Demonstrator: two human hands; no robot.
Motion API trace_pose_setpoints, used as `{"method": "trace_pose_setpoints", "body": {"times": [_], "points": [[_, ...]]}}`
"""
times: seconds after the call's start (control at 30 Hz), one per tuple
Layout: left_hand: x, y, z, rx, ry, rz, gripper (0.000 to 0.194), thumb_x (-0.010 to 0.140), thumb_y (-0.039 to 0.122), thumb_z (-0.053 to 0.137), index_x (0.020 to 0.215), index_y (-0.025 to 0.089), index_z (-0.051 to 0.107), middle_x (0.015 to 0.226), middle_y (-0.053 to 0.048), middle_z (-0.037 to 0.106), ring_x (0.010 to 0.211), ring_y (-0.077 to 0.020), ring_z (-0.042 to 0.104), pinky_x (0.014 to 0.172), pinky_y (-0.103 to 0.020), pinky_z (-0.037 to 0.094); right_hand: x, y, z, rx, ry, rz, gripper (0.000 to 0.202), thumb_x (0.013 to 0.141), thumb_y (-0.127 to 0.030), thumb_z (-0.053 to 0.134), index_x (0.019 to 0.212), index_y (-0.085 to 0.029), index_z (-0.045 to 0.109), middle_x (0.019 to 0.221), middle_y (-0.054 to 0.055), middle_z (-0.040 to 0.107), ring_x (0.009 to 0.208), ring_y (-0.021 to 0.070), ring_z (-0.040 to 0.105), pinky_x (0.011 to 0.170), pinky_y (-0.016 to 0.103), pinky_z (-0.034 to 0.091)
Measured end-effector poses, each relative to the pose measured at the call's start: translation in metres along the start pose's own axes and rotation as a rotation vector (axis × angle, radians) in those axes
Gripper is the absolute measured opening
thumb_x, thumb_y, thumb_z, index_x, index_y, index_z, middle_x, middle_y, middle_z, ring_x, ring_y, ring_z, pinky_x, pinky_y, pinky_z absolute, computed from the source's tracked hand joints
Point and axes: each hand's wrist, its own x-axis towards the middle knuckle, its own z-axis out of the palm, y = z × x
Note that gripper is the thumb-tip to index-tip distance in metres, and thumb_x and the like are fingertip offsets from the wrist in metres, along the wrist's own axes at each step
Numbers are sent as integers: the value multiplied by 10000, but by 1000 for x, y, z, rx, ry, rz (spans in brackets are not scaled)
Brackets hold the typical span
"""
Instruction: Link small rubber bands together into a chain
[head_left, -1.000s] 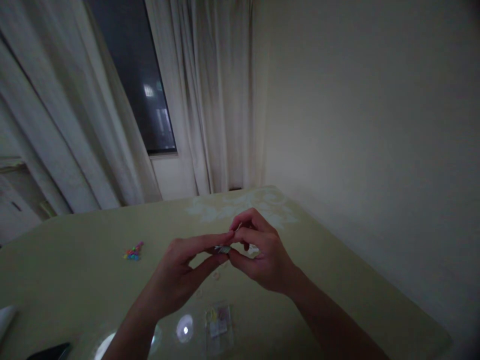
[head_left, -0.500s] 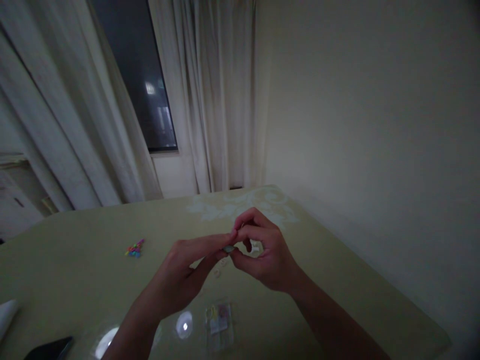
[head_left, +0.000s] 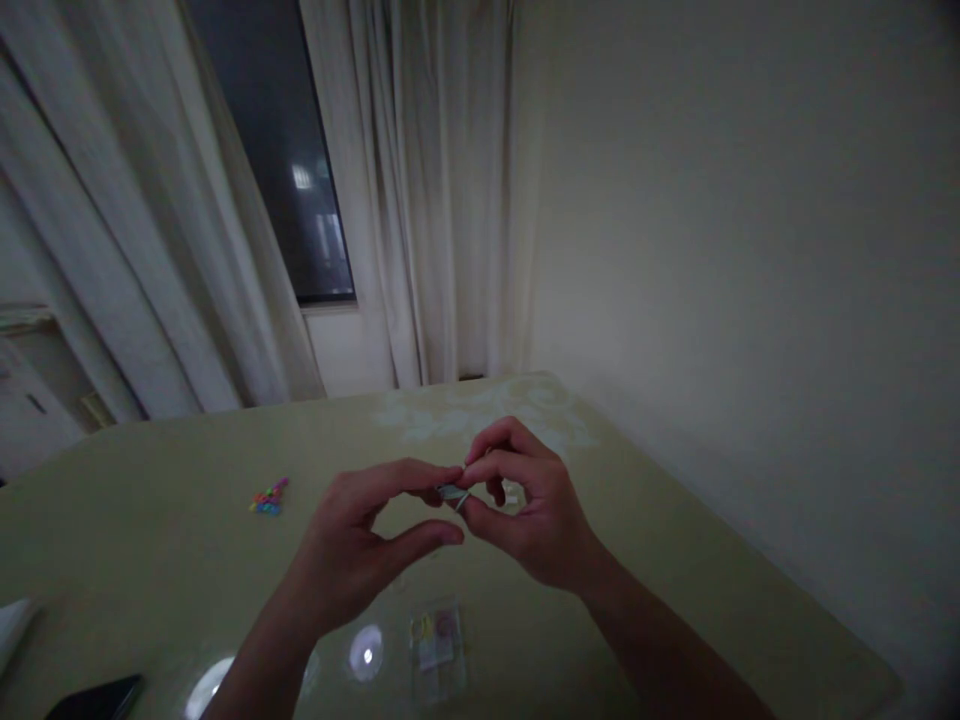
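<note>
Between my hands, above the table, is a small pale grey-green piece [head_left: 452, 492] with a thin light loop at its lower side; its exact kind is too small to tell. My right hand [head_left: 532, 505] pinches it between thumb and fingertips. The fingers of my left hand [head_left: 367, 540] reach straight out and their tips touch the piece from the left. Its thumb stands apart below, leaving a wide gap. Behind the right fingers, a small whitish clear item [head_left: 511, 495] on the table is partly hidden.
A heap of small colourful pieces [head_left: 270, 497] lies on the table [head_left: 172, 510] to the left. Nearer stands a clear box [head_left: 437, 650] with yellow and reddish bits inside. A black phone-like object [head_left: 97, 697] is at the lower left. The wall [head_left: 735, 300] borders the table's right side.
My left thumb has dropped away from the small piece, opening a gap under the left fingers. More of the piece and its thin loop now shows. My right hand has barely moved.
</note>
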Motion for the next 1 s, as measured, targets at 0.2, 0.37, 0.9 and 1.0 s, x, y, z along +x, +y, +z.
{"method": "trace_pose_setpoints", "body": {"times": [0.2,0.37,0.9,1.0], "points": [[1,3,2,14,20,81,337,891,112,775,1171,300,775,1059,7,840,903,-141,807,833,-200,643,0,0,-1,-5,-12,-4,139,826,-126,753,925,-222,771,992,29,609,764,128,567,601,249,499],[3,1,0,-22,-4,91,332,905,100,759,1157,314,790,1029,11,847,864,-130,811,795,-174,642,-1,0,0,9,-14,-8,145,817,-113,745,925,-208,766,1000,30,603,720,110,538,568,235,481],[0,-7,1,-234,-5,-3,192,926,146,744,1035,278,831,837,-15,831,739,-142,783,678,-197,628,-2,7,-5,80,-118,7,62,872,-170,781,923,-204,767,995,29,597,743,108,570,593,221,504],[-3,-9,4,-270,3,-40,166,926,167,748,1028,268,832,824,-20,823,729,-143,773,669,-204,627,-2,8,-6,80,-128,16,46,882,-178,781,917,-205,767,997,25,599,717,98,562,605,230,502]]}}
